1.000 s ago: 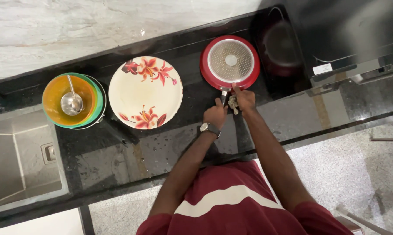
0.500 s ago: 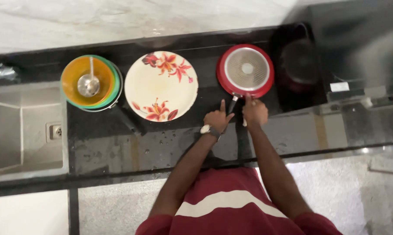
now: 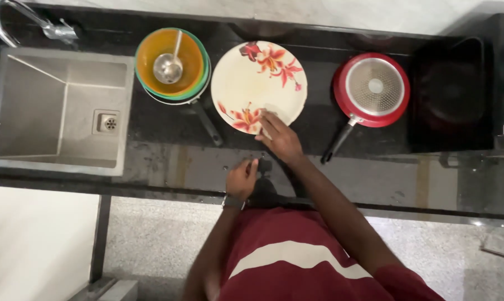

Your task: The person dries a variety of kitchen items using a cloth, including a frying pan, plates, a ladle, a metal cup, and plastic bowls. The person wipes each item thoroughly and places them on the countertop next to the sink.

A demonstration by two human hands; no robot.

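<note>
Right hand [image 3: 280, 139] rests open-fingered on the plate's [image 3: 258, 83] near rim; left hand [image 3: 242, 178] lies loosely curled and empty on the counter just nearer the body, farther from the plate

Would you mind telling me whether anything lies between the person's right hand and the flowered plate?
Nothing visible does. The right hand already rests its fingers on the near rim of the flowered plate; the left hand sits apart on the dark counter.

Steel sink [image 3: 34, 100], stacked bowls [image 3: 173, 64], ladle [image 3: 168, 67], red pan [image 3: 372, 89].
</note>
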